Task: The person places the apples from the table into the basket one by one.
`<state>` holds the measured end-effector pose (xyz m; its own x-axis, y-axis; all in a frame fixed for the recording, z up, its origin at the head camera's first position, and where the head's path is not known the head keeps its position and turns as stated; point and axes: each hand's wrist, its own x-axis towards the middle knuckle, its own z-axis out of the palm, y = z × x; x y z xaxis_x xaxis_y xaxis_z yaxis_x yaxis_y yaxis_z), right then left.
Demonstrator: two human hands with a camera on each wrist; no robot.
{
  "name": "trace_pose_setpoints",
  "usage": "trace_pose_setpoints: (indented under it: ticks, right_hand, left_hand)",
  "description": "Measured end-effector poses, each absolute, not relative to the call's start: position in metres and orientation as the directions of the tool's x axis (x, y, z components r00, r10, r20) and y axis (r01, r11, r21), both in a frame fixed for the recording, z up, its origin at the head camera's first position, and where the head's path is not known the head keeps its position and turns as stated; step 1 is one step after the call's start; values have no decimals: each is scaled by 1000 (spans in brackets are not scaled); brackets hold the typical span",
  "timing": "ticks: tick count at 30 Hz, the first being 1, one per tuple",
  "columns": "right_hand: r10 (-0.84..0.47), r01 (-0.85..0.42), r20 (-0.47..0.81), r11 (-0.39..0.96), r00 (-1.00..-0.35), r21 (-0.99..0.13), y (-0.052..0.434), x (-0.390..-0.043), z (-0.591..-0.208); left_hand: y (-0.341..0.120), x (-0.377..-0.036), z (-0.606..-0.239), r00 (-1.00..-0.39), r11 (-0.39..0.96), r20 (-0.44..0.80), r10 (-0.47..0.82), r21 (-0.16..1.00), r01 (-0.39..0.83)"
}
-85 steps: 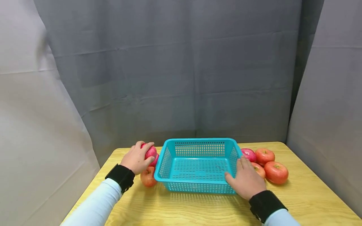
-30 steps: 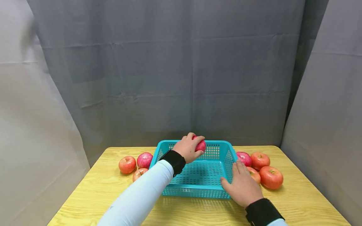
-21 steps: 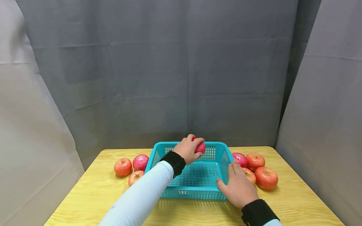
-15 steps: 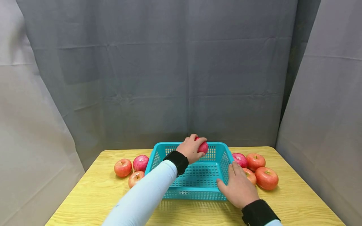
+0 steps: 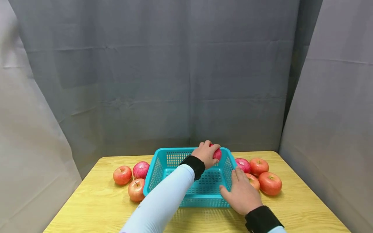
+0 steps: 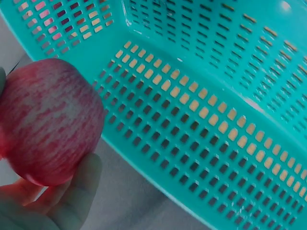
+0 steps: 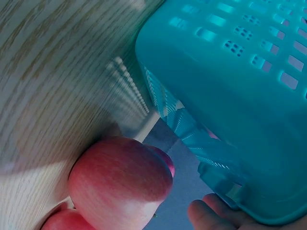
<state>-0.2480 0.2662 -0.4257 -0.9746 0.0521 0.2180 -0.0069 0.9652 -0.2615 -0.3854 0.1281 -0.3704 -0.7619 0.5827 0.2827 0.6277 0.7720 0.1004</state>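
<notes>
A red apple [image 5: 217, 154] is gripped in my left hand [image 5: 206, 154], high over the far right part of a turquoise plastic basket [image 5: 172, 149]. In the left wrist view, fingers curl under the streaked apple [image 6: 50, 122], in front of the basket's perforated wall [image 6: 192, 139]. No apple shows inside the basket, though my left arm hides part of it. My right hand [image 5: 243, 194] rests at the basket's right front side, fingers extended along the rim and thumb spread. Seen from the right wrist, its fingertips [image 7: 199, 213] are right at the basket's rim.
Left of the basket lie three apples, a pink one [image 5: 141, 170] and two orange-red ones [image 5: 122, 175]. Several more apples [image 5: 270, 183] are grouped close to its right side, beyond my right hand. Grey cloth [image 5: 175, 81] hangs behind the wooden table [image 5: 93, 200].
My left hand has lifted the apple from the left group and carried it rightward over the basket, drifting further right in the last half second. My right hand stays at the basket's side.
</notes>
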Motion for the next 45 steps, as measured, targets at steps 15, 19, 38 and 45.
trace_pose_setpoints:
  ticks: [15, 19, 38, 45]
  right_hand:
    - [43, -23, 229, 961, -972, -277, 257, -244, -423]
    - [47, -19, 228, 960, -972, -281, 255, -241, -423]
    - [30, -37, 247, 964, -969, -262, 262, -231, -416]
    - [27, -35, 231, 965, -973, -261, 264, -225, -413]
  left_hand:
    - [132, -392, -397, -792, 780, 263, 551, 174, 601]
    - [133, -391, -404, -783, 776, 264, 562, 157, 610]
    - [149, -397, -419, -735, 741, 203, 648, 55, 669]
    - [155, -399, -426, -734, 732, 144, 663, 79, 677]
